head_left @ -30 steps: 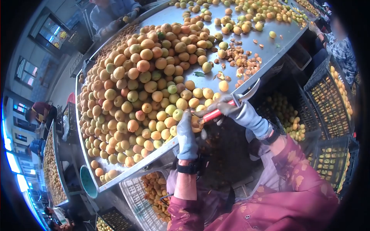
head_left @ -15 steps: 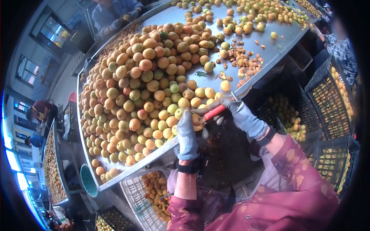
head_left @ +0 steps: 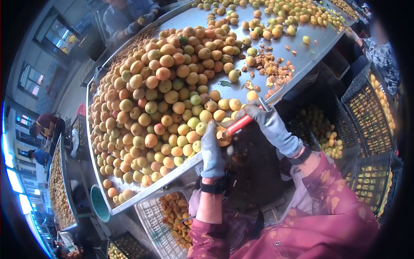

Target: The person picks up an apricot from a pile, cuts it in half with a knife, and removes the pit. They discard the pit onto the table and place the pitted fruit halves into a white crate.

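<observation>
My left hand [head_left: 211,151], in a grey-white glove, grips an apricot [head_left: 223,135] just beyond the near edge of the metal table [head_left: 155,183]. The fruit looks cut open, with brown flesh or a stone showing. My right hand [head_left: 269,125], also gloved, is closed around a red-handled tool [head_left: 239,124], whose lower end meets the fruit. A metal part of the tool sticks up past my right fingers. Beside my hands lies a large heap of apricots [head_left: 151,93], and loose stones [head_left: 274,71] lie behind my right hand.
Below my left hand stands a white basket [head_left: 151,220] of cut fruit pieces [head_left: 177,216]. Black crates [head_left: 366,116] of fruit stand at the right. A teal basin [head_left: 100,203] is at the left. One person [head_left: 125,17] works across the table, another [head_left: 381,58] at the right.
The fruit in my left hand has turned, so its opened side shows more. The red tool has tilted slightly in my right hand. The person across the table has moved their hands a little.
</observation>
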### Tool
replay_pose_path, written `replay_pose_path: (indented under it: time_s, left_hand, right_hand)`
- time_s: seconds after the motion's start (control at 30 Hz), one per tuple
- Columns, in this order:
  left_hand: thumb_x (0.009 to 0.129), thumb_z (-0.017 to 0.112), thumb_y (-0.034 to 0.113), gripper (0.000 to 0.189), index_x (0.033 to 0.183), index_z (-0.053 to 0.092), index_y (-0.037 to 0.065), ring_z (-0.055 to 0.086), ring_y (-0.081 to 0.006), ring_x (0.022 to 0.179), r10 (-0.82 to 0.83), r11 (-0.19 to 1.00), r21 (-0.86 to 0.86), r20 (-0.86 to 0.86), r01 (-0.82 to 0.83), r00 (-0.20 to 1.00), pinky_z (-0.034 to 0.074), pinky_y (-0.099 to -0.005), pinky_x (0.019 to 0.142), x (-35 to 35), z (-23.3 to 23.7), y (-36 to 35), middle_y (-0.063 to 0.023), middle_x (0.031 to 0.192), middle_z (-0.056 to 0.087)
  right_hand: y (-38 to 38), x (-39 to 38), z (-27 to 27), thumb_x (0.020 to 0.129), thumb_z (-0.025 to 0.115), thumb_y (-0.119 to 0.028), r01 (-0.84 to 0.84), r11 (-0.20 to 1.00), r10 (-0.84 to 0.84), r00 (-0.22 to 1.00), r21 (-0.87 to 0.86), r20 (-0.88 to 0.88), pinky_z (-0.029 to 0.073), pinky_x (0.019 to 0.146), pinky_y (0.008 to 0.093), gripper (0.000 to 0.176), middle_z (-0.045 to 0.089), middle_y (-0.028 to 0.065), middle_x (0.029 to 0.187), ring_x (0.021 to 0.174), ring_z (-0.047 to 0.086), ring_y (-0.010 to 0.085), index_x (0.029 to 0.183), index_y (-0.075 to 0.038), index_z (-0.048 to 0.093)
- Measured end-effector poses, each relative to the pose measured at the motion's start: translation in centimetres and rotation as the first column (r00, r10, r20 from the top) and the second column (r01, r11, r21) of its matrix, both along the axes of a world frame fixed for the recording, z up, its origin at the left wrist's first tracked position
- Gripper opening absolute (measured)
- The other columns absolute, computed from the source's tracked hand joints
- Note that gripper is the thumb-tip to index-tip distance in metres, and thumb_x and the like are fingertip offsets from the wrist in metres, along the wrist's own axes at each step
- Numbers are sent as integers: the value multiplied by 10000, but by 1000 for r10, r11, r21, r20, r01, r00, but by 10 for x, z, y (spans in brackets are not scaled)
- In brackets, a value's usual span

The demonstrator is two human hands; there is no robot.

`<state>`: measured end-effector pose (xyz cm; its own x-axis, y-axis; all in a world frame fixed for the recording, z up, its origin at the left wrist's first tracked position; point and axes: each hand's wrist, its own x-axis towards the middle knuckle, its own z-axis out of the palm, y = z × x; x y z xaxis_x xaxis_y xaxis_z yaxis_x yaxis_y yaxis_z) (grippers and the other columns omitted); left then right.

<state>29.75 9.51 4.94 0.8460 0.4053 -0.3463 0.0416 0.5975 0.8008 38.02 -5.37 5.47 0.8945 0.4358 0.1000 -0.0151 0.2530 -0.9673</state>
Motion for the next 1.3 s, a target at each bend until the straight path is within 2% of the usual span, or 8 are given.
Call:
replay_pose_path:
  time_s: [0.3, 0.5, 0.87, 1.07, 1.1, 1.13, 1.23, 1.3]
  left_hand:
    - [1001, 475, 383, 371, 1122, 596, 54, 596, -76, 631, -245, 970, 2, -12, 245, 970, 451, -191, 501, -4, -23, 9, -32, 875, 646]
    - [1007, 476, 411, 377, 1145, 582, 77, 616, -82, 813, -176, 980, 80, -71, 181, 982, 509, -217, 660, -3, -28, -10, -12, 964, 637]
    - [1008, 481, 404, 448, 1281, 497, 49, 621, -105, 866, -182, 983, 14, -12, 182, 983, 537, -261, 754, -5, -39, -11, -24, 976, 616]
    - [1019, 471, 371, 452, 1289, 510, 11, 594, -112, 961, -301, 681, 701, 3, 213, 954, 524, -268, 796, -14, -14, -22, -63, 1063, 613]
    - [1015, 486, 343, 433, 1244, 550, -20, 579, -114, 967, -280, 956, 62, -95, 287, 955, 503, -275, 822, -8, -10, -17, -65, 1036, 637]
    - [1015, 486, 343, 433, 1244, 550, -20, 579, -114, 967, -282, 955, 65, -96, 289, 955, 503, -275, 822, -8, -12, -16, -65, 1036, 637]
    - [1037, 437, 281, 349, 1149, 590, -11, 638, -166, 896, -324, 794, 561, 62, 235, 944, 529, -267, 733, -7, -35, -10, -62, 1041, 653]
    - [1007, 463, 167, 265, 1133, 610, -14, 628, -155, 923, -272, 326, 933, -63, 153, 960, 522, -267, 748, -5, -51, 8, -74, 1066, 655]
  right_hand:
    - [-12, -6, 53, 865, 698, -230, 255, 863, 160, 682, -437, 714, 467, 549, 348, 172, 533, 77, 643, 561, 575, 263, 912, -101, 594]
    - [-5, -9, 18, 818, 708, -341, 213, 553, 465, 724, -805, 510, 508, 583, 402, 287, 632, 92, 719, 654, 652, 304, 1034, -164, 644]
    - [-4, -16, 6, 830, 691, -237, 155, 825, 366, 587, -544, 722, 526, 607, 399, 268, 654, 148, 805, 708, 663, 334, 1073, -128, 660]
    - [0, -4, -15, 872, 669, -237, 144, 954, 51, 784, -262, 618, 480, 627, 286, 170, 607, 51, 697, 640, 593, 200, 910, -73, 648]
    - [-5, 1, -12, 876, 665, -252, 123, 962, -16, 916, -243, 400, 486, 634, 288, 195, 616, 57, 710, 647, 599, 203, 958, -75, 654]
    - [-10, 6, -2, 881, 660, -267, 107, 971, -75, 986, -216, 152, 492, 642, 290, 227, 626, 62, 723, 654, 606, 206, 1006, -77, 660]
    - [-33, 48, 21, 890, 642, -217, 510, 708, -295, 842, -489, 451, 492, 638, 262, 295, 666, 65, 771, 636, 595, 132, 1152, -81, 639]
    - [-54, 77, 24, 889, 628, -275, 662, 406, -358, 750, -630, 557, 501, 663, 278, 406, 690, 80, 761, 668, 627, 144, 1253, -96, 612]
